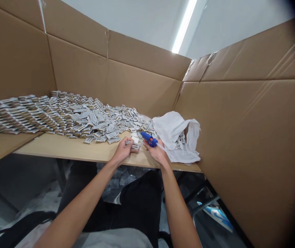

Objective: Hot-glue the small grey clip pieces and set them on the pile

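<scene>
My left hand [123,148] is closed on a small stack of grey-and-white flat pieces [134,143] at the front edge of the wooden table [67,148]. My right hand [156,151] grips a blue glue gun [148,138] with an orange band, its nozzle pointing left toward the stack. The two hands are close together, almost touching over the pieces.
A large heap of the same flat pieces [59,115] covers the table's left and middle, partly stacked in rows. A white plastic bag [178,136] with more pieces lies at the right. Tall cardboard walls [240,137] enclose the table at back and right. My dark-trousered legs are below.
</scene>
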